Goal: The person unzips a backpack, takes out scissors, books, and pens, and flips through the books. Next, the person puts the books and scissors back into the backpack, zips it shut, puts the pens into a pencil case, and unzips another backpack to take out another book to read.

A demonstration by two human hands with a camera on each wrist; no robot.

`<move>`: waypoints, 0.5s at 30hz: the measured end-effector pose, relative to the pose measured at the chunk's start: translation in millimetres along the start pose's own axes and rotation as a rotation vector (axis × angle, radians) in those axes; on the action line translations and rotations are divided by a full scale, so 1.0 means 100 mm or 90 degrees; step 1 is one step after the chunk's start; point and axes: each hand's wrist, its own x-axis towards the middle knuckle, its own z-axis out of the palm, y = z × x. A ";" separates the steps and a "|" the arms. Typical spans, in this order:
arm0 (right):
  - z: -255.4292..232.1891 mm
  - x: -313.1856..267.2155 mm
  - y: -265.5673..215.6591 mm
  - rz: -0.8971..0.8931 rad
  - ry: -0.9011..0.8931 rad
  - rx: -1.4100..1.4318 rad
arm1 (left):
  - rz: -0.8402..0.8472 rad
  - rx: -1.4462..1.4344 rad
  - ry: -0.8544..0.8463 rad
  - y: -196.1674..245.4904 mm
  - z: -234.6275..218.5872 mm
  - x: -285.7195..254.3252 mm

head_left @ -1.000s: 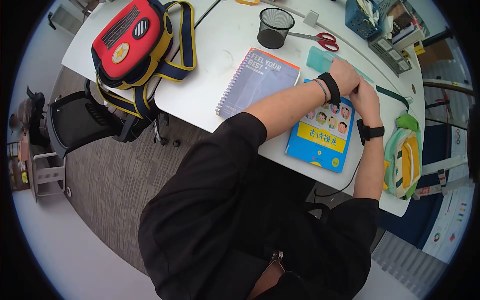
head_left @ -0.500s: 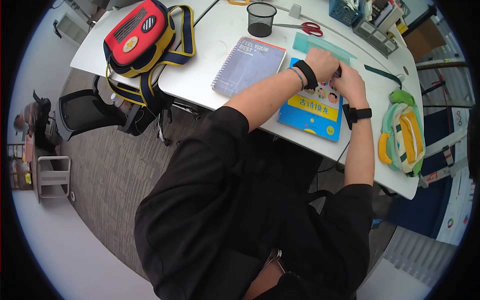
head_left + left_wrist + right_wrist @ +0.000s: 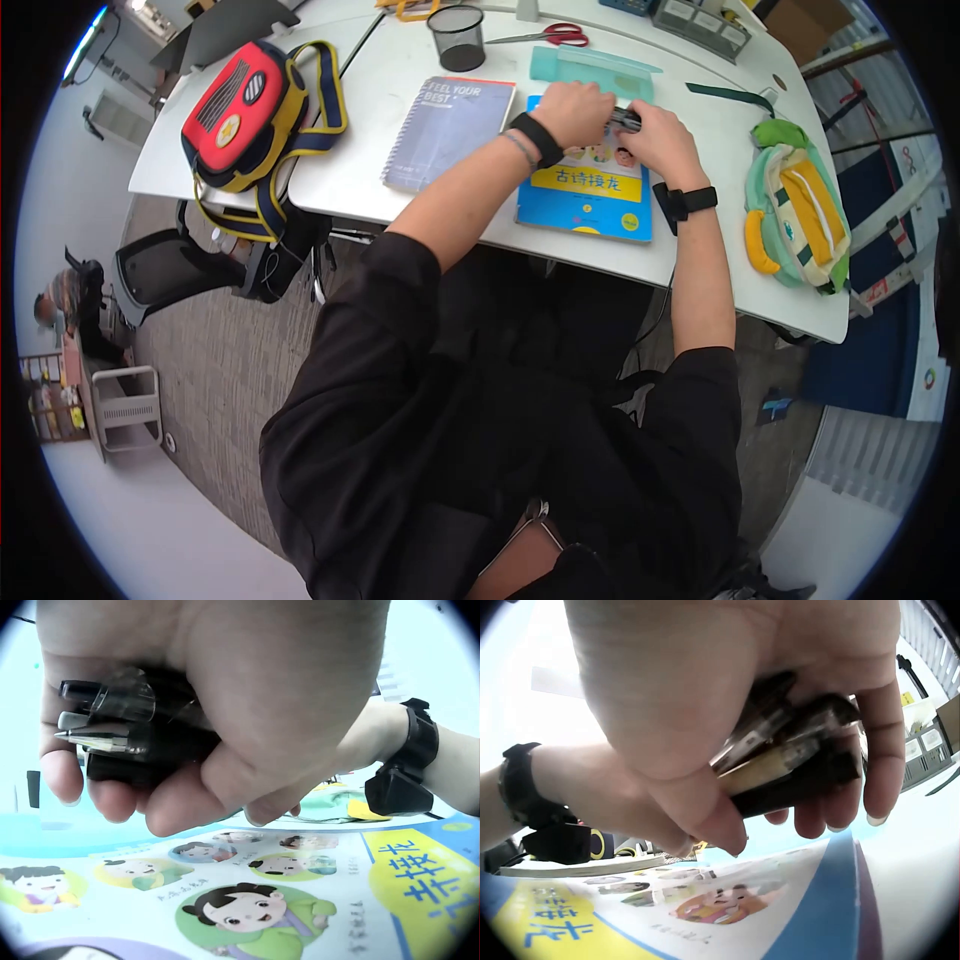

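Both hands are close together over a blue book (image 3: 590,215) with a yellow title band and cartoon children. In the head view my left hand (image 3: 572,115) is on the left and my right hand (image 3: 662,145) on the right, a bundle of pens (image 3: 627,120) between them. The left wrist view shows the left fingers curled round several pens (image 3: 124,742), one with its metal tip pointing outward. From the right wrist, the right fingers and thumb grip the dark pens (image 3: 795,776) at their other end. Just behind the book lies a translucent teal pencil case (image 3: 590,68).
A grey spiral notebook (image 3: 450,135) lies left of the book. Behind are a black mesh pen cup (image 3: 460,45) and red-handled scissors (image 3: 565,36). At the right sits a green and yellow bag (image 3: 800,215); a red backpack (image 3: 235,120) is far left. A dark green strap (image 3: 725,95) lies back right.
The head view has shifted, so the table things sit further left and higher. The hands stay together over the book, and the pens between them show more clearly now.
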 end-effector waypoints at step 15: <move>0.13 0.08 0.26 -0.119 -0.216 0.401 | -0.023 -0.119 -0.173 -0.21 -0.07 -0.31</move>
